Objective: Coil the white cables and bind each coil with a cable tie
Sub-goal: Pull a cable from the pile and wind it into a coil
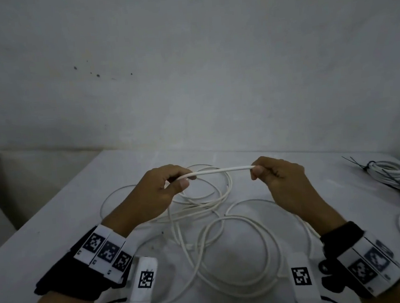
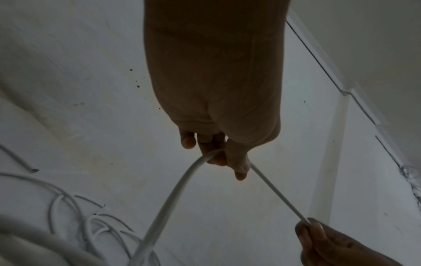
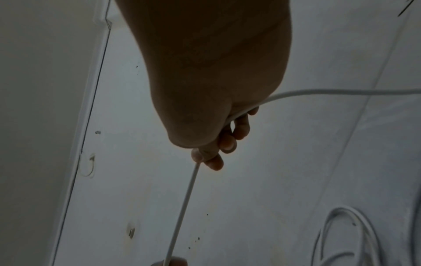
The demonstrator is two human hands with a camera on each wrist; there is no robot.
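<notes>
A short straight stretch of white cable is held taut above the table between both hands. My left hand pinches it at the left end, seen in the left wrist view as the left hand with the cable running off to the other hand. My right hand pinches the right end; in the right wrist view the right hand grips the cable. The remainder of the cable lies in loose loops on the table below.
Two bound white coils with black cable ties lie at the far right of the white table. A wall rises just behind. The table's left edge drops off at the far left.
</notes>
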